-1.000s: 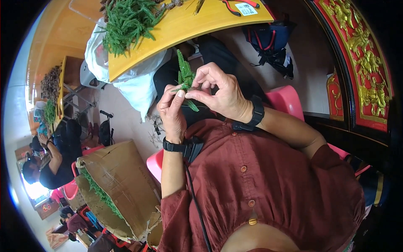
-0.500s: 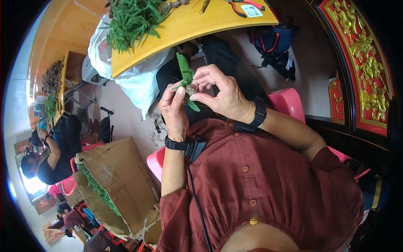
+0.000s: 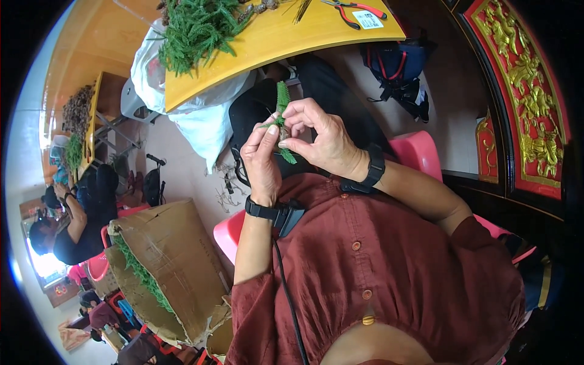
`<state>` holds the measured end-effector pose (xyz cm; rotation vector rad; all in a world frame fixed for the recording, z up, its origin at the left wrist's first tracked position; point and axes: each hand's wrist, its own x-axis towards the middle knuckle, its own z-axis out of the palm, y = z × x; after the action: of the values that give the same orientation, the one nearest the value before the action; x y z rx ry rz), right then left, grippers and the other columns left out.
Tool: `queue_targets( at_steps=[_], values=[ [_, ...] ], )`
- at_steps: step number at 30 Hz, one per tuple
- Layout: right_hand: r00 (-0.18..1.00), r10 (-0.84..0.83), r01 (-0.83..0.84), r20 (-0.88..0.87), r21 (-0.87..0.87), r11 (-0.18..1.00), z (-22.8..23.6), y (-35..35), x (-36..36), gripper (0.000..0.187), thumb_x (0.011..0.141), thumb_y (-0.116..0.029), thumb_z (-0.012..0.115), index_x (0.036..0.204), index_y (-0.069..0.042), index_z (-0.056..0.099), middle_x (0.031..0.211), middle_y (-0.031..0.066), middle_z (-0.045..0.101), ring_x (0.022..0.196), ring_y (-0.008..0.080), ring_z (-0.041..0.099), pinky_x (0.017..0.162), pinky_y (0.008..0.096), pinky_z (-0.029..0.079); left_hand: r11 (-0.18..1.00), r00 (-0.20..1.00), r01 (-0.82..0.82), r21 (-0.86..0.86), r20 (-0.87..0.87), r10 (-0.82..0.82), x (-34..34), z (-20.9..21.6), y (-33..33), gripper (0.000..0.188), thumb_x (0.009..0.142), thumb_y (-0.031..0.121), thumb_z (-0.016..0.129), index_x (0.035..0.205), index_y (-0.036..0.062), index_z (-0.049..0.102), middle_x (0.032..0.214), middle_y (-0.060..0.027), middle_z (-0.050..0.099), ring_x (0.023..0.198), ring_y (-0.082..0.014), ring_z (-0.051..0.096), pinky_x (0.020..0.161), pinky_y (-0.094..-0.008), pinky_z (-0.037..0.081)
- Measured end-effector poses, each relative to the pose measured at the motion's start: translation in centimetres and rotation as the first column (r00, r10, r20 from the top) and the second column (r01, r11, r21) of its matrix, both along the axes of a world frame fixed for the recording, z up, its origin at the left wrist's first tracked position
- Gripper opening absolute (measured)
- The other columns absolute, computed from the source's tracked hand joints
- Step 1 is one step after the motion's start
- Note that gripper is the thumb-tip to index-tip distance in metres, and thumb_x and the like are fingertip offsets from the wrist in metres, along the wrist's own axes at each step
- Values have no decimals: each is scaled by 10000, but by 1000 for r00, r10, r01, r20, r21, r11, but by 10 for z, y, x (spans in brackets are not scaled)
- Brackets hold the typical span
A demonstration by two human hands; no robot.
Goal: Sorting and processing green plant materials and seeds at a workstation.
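Note:
Above my lap, both hands meet at a small bundle of green artificial-looking fern sprigs [image 3: 283, 96] with a small brown pine cone [image 3: 283, 132] among them. My left hand [image 3: 261, 157] pinches the bundle from the left between thumb and fingers. From the right, my right hand [image 3: 325, 139] has its thumb and curled fingers closed on the cone and the sprig bases. One sprig points up past my fingers, and another leafy tip [image 3: 288, 156] pokes out below. A thin dark strand, perhaps wire, sticks out near my left fingertips. My fingers partly cover the cone.
A yellow table [image 3: 255, 52] ahead bears a green sprig pile [image 3: 198, 33], several cones [image 3: 261, 6], thin sticks and red-black pliers [image 3: 350, 12]. A white plastic bag [image 3: 201, 134] hangs at its edge. A cardboard box [image 3: 176, 261] with greenery stands left. Other people sit farther left.
Both hands have shifted slightly with the bundle, the left one moving right and a little down. The upper sprig now stands more upright, and the left fingers sit closer to the right ones.

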<state>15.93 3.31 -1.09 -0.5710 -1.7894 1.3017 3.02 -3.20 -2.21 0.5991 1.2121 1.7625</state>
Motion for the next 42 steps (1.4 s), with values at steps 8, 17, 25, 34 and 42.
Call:
queue_targets(
  at_steps=[8,17,25,34,42],
  values=[
    [1000,-15,15,-4,43,999,3,-6,1,449,718,2,758,1056,-13,463,902,83,635,790,135,671,701,248,524,999,943,39,6,-330,-35,0,5,-7,133,851,15,626,957,-33,691,844,2,539,774,-73,507,720,-206,402],
    [1000,-17,16,-16,-55,998,6,-11,-6,435,725,29,741,1044,-21,451,905,70,618,803,114,666,708,252,524,996,757,-94,-6,-649,68,-2,13,-10,141,816,49,677,946,10,713,840,-10,504,789,-100,473,689,-221,389],
    [990,132,-123,57,-139,983,21,-2,-1,345,779,-16,702,1048,-25,488,859,61,597,772,100,653,662,234,505,984,706,-178,-7,-697,123,-7,9,-11,129,814,52,677,927,-2,706,868,-22,488,818,-115,471,711,-225,397],
    [997,-31,16,73,197,980,4,24,-1,100,850,-42,628,940,-19,663,819,37,571,605,72,487,553,218,405,999,903,-4,-48,-429,-17,-2,12,-8,82,853,35,632,884,-25,678,915,-20,547,822,-75,506,729,-197,408],
    [990,75,-83,122,59,995,8,24,-1,93,826,-65,670,907,-26,692,840,41,584,661,126,553,587,238,439,983,972,146,-111,-171,-164,-17,3,-12,67,869,30,612,858,-10,665,858,5,585,775,-53,520,691,-182,411]
  ],
)
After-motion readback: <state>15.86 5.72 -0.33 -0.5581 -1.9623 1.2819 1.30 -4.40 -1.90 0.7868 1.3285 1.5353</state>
